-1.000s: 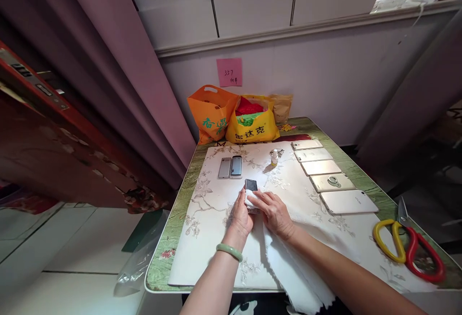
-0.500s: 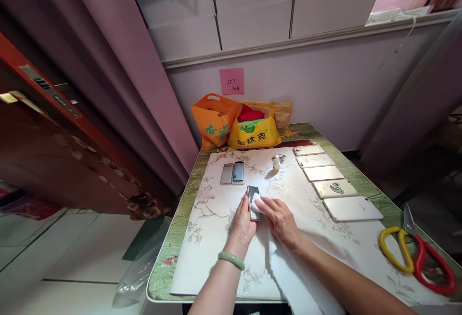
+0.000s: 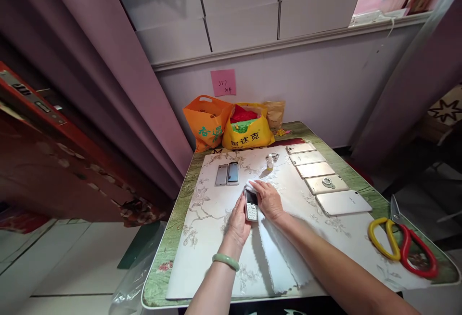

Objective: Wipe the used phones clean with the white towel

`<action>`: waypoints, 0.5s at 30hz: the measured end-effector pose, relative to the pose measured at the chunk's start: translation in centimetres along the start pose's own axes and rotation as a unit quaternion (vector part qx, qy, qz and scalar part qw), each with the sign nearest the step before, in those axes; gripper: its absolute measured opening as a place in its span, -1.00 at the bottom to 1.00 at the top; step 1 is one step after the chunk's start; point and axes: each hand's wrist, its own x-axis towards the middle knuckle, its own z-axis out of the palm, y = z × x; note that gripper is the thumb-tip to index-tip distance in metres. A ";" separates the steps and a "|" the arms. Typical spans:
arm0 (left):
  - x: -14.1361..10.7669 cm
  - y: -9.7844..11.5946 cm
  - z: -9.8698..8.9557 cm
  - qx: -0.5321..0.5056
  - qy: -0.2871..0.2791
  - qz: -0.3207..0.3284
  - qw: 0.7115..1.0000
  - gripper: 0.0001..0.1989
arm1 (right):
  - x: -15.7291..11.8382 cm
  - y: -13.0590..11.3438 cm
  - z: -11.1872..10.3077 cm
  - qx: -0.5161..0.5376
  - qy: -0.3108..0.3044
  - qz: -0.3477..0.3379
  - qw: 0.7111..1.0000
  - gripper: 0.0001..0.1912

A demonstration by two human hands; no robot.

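Note:
A small silver keypad phone (image 3: 251, 211) with a dark screen rests upright in my left hand (image 3: 238, 221), whose fingers wrap its left side. My right hand (image 3: 269, 199) is closed on a white cloth (image 3: 279, 262) and presses part of it to the top of the phone. The rest of the cloth hangs down under my right forearm to the table's front edge. Just beyond my hands lie a silver phone (image 3: 221, 175) and a dark-screened phone (image 3: 233, 172), side by side. A small clear bottle with a white cap (image 3: 270, 162) stands behind my right hand.
Several smartphones lie face down in a column on the right, the nearest a white one (image 3: 342, 203). Scissors (image 3: 400, 242) with yellow and red handles lie at the right edge. An orange bag (image 3: 207, 122) and a yellow bag (image 3: 249, 134) stand at the back.
My right hand has slid the cloth from the phone's face up to its top edge, uncovering the keypad. The view has shifted slightly to the right.

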 end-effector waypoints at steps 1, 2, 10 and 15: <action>-0.2 0.0 0.1 0.003 -0.008 0.003 1.000 -0.68 | 0.0 0.1 0.1 -0.001 0.001 0.007 1.000 -0.50; -0.3 0.0 0.2 0.005 -0.015 0.008 1.000 -0.67 | -0.1 0.2 0.2 -0.002 0.002 0.011 1.000 -0.49; -0.9 0.1 1.4 -0.026 0.003 0.005 1.000 -0.65 | -3.2 -0.4 -0.5 0.053 0.036 -0.010 0.998 -0.47; -0.8 0.2 1.4 -0.037 0.055 -0.001 0.998 -0.64 | -5.4 -1.2 -2.3 0.095 0.037 -0.084 0.991 -0.44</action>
